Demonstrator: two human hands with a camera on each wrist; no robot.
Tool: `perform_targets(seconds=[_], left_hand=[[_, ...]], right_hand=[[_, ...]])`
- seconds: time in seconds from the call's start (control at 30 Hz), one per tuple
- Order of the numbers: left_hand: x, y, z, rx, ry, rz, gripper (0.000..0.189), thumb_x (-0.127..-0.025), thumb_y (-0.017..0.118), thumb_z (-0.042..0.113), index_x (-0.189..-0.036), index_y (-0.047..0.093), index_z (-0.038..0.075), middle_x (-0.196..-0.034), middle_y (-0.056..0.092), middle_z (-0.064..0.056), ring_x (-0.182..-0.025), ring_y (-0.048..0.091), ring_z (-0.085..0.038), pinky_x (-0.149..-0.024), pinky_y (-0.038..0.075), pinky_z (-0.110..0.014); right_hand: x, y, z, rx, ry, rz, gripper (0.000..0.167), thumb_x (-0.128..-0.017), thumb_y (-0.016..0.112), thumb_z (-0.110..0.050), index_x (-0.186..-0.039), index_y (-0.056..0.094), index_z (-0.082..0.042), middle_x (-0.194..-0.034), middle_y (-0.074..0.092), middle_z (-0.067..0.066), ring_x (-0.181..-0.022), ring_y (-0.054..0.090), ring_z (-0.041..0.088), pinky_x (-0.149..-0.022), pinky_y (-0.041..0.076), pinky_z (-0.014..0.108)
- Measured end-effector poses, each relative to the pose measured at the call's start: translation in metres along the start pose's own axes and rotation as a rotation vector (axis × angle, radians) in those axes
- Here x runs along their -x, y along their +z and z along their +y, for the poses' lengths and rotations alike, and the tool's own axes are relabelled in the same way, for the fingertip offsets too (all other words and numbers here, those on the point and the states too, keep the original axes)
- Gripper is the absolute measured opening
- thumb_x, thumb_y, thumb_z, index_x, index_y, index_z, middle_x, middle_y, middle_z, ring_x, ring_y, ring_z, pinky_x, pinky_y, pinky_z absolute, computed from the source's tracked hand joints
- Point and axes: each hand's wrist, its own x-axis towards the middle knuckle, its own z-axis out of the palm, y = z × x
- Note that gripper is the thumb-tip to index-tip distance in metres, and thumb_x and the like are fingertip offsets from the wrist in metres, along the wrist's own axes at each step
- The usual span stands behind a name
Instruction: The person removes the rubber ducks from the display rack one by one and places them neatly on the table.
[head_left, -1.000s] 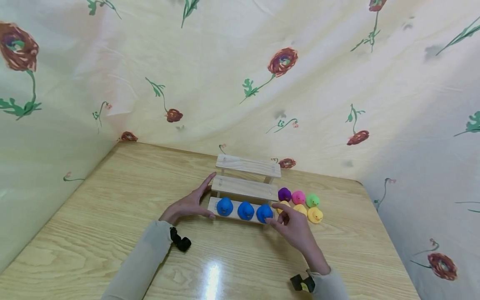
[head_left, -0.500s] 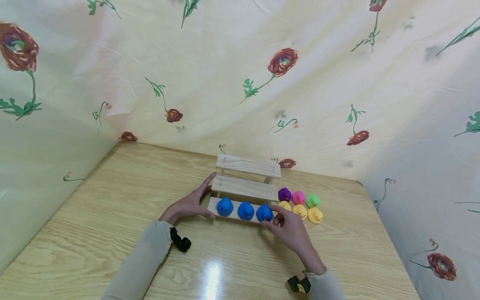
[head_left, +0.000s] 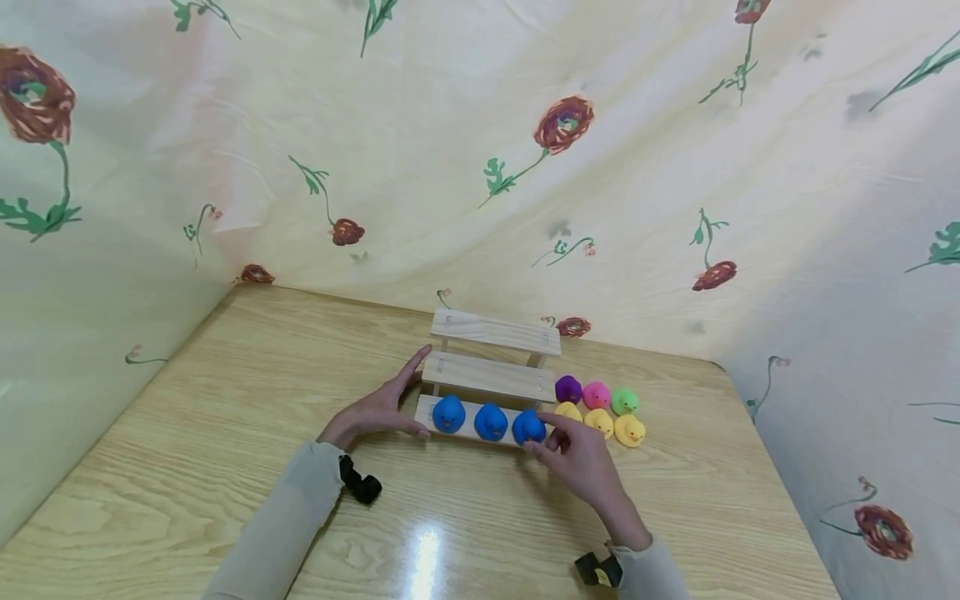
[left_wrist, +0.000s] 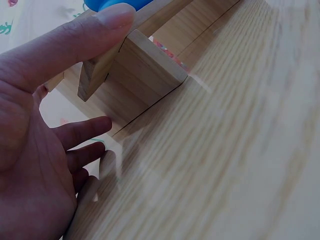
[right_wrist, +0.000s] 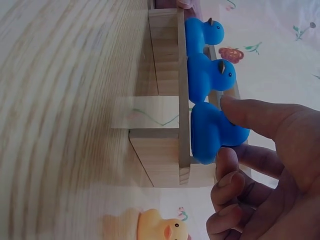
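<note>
A three-tier wooden stand bears three blue rubber ducks on its lowest shelf: a left duck, a middle duck and a right duck. My right hand pinches the right duck between thumb and fingers; in the right wrist view this duck sits upright near the shelf's end. At the stand's left end is my left hand, fingers spread. Its thumb lies along the lowest shelf's end in the left wrist view, and its other fingers are beside the stand's side.
Right of the stand, a purple duck, a pink duck and a green duck form a back row. Yellow ducks, one being a yellow duck, stand before them. A flowered cloth hangs behind the wooden table.
My right hand has shifted slightly left and closer around the right blue duck, then held still. The left hand and the stand have stayed in place.
</note>
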Motion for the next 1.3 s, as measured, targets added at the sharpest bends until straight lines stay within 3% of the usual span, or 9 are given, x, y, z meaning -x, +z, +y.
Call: perform_targets(seconds=[0.37,0.93,1.3], left_hand=[[0.0,0.0,0.001,-0.002,-0.008,0.003,0.127,-0.074,0.09,0.028,-0.155,-0.004,0.054,-0.171,-0.001,-0.012,-0.158,0.009,-0.039,-0.125,0.01,-0.063],[0.0,-0.002,0.0,-0.011,0.019,-0.008,0.129,-0.075,0.089,0.024,-0.159,-0.007,0.045,-0.17,-0.001,-0.016,-0.156,0.007,-0.044,-0.124,0.01,-0.065],[0.0,-0.001,0.003,0.01,0.002,-0.008,0.129,-0.074,0.09,0.024,-0.157,-0.005,0.049,-0.171,0.0,-0.012,-0.158,0.007,-0.039,-0.126,0.01,-0.062]], right_hand=[[0.005,-0.011,0.008,0.009,0.037,0.001,0.043,-0.084,0.081,-0.021,-0.125,0.07,-0.011,-0.072,0.058,-0.001,-0.067,0.049,0.011,-0.053,0.039,0.018],[0.014,-0.024,0.026,0.066,0.031,0.04,0.043,-0.084,0.081,-0.02,-0.123,0.07,-0.006,-0.072,0.058,-0.001,-0.065,0.048,0.008,-0.055,0.04,0.018],[0.021,-0.029,0.034,0.074,0.044,0.039,0.042,-0.084,0.081,-0.019,-0.121,0.07,-0.002,-0.071,0.058,-0.002,-0.065,0.046,0.006,-0.055,0.039,0.018]])
